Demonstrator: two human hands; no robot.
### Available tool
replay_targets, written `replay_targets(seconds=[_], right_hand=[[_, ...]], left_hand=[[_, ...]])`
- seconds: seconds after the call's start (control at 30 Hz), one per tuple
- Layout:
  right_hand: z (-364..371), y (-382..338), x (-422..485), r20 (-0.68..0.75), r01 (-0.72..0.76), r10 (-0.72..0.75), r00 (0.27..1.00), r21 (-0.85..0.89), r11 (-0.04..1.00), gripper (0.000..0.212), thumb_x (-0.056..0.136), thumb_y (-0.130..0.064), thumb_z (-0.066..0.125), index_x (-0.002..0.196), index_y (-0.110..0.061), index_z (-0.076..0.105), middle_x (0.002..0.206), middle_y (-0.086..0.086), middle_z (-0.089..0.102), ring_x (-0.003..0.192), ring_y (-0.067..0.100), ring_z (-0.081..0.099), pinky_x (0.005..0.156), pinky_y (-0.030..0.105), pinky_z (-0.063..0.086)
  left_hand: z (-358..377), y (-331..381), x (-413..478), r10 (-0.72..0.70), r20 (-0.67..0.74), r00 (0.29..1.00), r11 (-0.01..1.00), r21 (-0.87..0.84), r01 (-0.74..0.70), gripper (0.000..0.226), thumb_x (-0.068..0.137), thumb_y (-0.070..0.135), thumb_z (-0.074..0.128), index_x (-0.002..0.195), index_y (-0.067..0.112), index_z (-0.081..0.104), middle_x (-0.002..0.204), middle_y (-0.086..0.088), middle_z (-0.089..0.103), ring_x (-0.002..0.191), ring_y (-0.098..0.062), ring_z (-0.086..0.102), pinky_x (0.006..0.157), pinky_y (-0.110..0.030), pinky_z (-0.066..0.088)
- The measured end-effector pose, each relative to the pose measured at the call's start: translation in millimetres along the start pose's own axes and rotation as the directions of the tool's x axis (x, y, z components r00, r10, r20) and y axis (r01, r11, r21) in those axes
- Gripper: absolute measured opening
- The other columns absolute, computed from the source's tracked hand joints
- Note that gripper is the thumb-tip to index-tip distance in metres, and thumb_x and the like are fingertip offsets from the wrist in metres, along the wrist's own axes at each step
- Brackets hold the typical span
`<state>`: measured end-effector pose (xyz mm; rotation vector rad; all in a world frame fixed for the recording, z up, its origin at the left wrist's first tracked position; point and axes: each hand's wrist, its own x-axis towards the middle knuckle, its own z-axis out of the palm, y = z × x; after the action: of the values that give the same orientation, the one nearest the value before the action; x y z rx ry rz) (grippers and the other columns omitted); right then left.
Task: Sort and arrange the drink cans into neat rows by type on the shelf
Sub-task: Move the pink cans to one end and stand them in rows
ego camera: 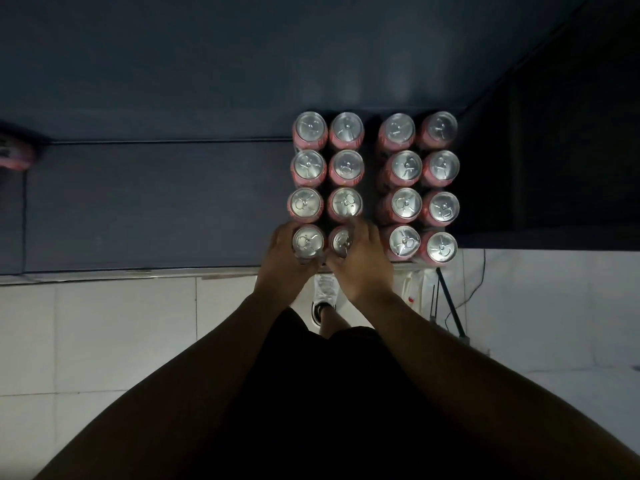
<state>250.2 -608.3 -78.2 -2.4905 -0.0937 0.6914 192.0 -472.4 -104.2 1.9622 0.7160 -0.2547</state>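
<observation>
Both arms reach forward, side by side. The left hand [285, 259] curls its fingers round the front left can [308, 241]. The right hand [363, 268] curls round the second can [341, 241], right beside it. Both stand upright at the front edge of the dark blue shelf [156, 202]. The other cans [403, 206] have pink sides and shiny silver tops, and stand in neat lines with a gap down the middle.

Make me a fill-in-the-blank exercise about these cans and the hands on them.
1. The pink drink cans with silver tops stand in ___ columns on the dark blue shelf.
2. A wider gap splits them into ___ blocks.
3. The left hand grips the nearest can of the ___ column.
4. The right hand grips the neighbour can on its ___.
Missing words: four; two; leftmost; right.
</observation>
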Motion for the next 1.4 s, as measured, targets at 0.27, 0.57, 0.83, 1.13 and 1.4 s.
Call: replay_targets(seconds=[0.27, 0.57, 0.83, 1.13, 1.4], right_hand=[[-26, -44, 1, 0.077, 0.241, -0.228, 0.971, -0.300, 0.923, 0.065, 0.095, -0.038, 0.058, 0.153, -0.019, 0.037, 0.163, 0.008, 0.030, 0.146, 0.036, 0.031, 0.113, 0.048, 0.036], [-44, -134, -11, 0.164, 0.409, -0.378, 0.911, -0.470, 0.782, 0.062, 0.101, -0.039, 0.045, 0.158, -0.025, 0.028, 0.167, 0.000, 0.023, 0.151, 0.034, 0.021, 0.113, 0.046, 0.034], [-2, -206, -53, 0.237, 0.510, -0.460, 0.856, -0.536, 0.672, 0.062, 0.101, -0.037, 0.046, 0.158, -0.018, 0.030, 0.166, 0.006, 0.027, 0.149, 0.038, 0.025, 0.120, 0.047, 0.027], [115, -290, -145, 0.322, 0.582, -0.488, 0.811, -0.533, 0.615, 0.065, 0.102, -0.041, 0.047, 0.160, -0.023, 0.024, 0.169, 0.004, 0.018, 0.154, 0.036, 0.017, 0.122, 0.052, 0.023], [197, -356, -208, 0.397, 0.656, -0.524, 0.753, -0.511, 0.556, 0.068, 0.103, -0.042, 0.046, 0.161, -0.023, 0.019, 0.171, 0.004, 0.012, 0.155, 0.036, 0.013, 0.122, 0.053, 0.024]], left_hand=[[-50, 29, -25, 0.006, -0.073, 0.997, 0.953, 0.303, 0.016, 0.057, 0.094, 0.025, 0.064, 0.146, 0.022, 0.039, 0.152, 0.003, 0.036, 0.129, -0.028, 0.050, 0.101, -0.046, 0.046], [-120, 45, -55, 0.123, -0.323, 0.938, 0.771, 0.626, 0.115, 0.047, 0.101, 0.038, 0.046, 0.145, 0.027, 0.035, 0.156, -0.004, 0.032, 0.140, -0.034, 0.034, 0.113, -0.053, 0.035], [-175, 13, -94, 0.049, -0.452, 0.891, 0.726, 0.628, 0.279, 0.055, 0.103, 0.047, 0.040, 0.153, 0.027, 0.030, 0.161, -0.006, 0.025, 0.149, -0.042, 0.020, 0.119, -0.060, 0.023], [-281, -87, -186, -0.020, -0.580, 0.815, 0.742, 0.538, 0.401, 0.057, 0.104, 0.047, 0.037, 0.156, 0.027, 0.024, 0.163, -0.005, 0.022, 0.150, -0.042, 0.018, 0.120, -0.058, 0.022], [-354, -166, -239, -0.093, -0.660, 0.746, 0.735, 0.460, 0.499, 0.056, 0.102, 0.050, 0.042, 0.152, 0.027, 0.035, 0.160, -0.005, 0.032, 0.146, -0.041, 0.028, 0.116, -0.055, 0.029]])
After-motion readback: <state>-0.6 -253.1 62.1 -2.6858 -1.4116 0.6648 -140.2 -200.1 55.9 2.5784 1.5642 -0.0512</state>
